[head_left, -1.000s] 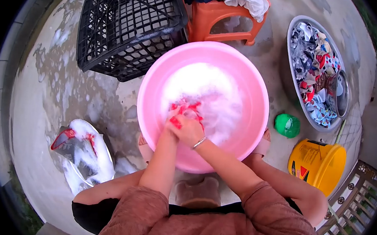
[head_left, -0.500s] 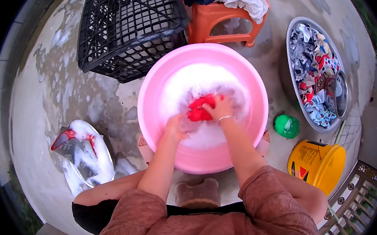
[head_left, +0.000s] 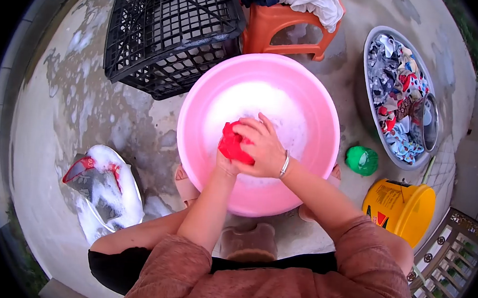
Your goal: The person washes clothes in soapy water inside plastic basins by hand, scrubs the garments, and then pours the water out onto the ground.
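Observation:
A pink basin [head_left: 193, 168] holds white suds and water. Above the suds, a bunched red cloth [head_left: 232, 144] is pressed between both hands. My left hand [head_left: 226, 163] is under and behind the cloth, its fingers mostly hidden by the cloth and the other hand. My right hand [head_left: 261, 145], with a silver bracelet at the wrist, lies over the cloth's right side with its fingers curled on it.
A black crate [head_left: 175, 28] and an orange stool [head_left: 292, 28] with clothes stand beyond the basin. On the right are a grey tub [head_left: 369, 97] of clothes, a green object [head_left: 362, 160] and a yellow bucket [head_left: 398, 207]. A sudsy container [head_left: 130, 197] is at left.
The red cloth has come up out of the suds, towards the left. My hands, apart half a second ago, have come together around it. The view has shifted slightly.

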